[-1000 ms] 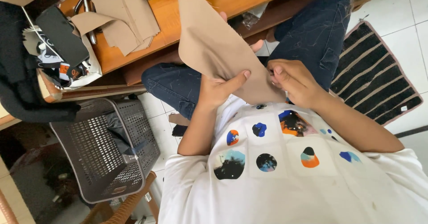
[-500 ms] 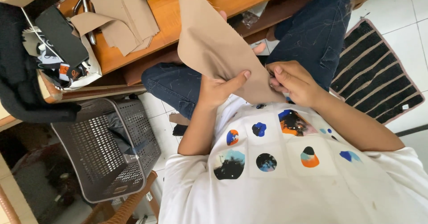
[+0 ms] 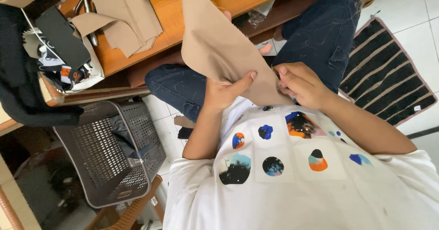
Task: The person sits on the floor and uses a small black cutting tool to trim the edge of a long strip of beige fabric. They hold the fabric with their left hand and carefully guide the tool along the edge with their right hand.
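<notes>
A big tan piece of cloth (image 3: 219,47) is held up over the person's lap, in front of the wooden desk (image 3: 173,15). Its wide top end reaches up past the desk edge, and its narrow bottom end comes down to the two hands.

The left hand (image 3: 226,90) is closed on the lower edge of the cloth. The thumb lies flat on top and the fingers are hidden behind the cloth. The right hand (image 3: 299,83) is curled up tight just beside it, pinching the bottom corner of the same cloth with its fingertips. The two hands are near each other but do not touch.

Under the cloth are the person's legs in dark blue jeans (image 3: 329,33). The person wears a white shirt with coloured paint-like spots (image 3: 283,166).

On the desk lie more tan cloth pieces (image 3: 123,15), folded and stacked. Left of them sits a flat black case (image 3: 61,37) on some scraps.

On the tiled floor, left of the person, stands a grey plastic basket with holes (image 3: 105,152). A dark striped mat (image 3: 388,74) lies on the floor to the right.
</notes>
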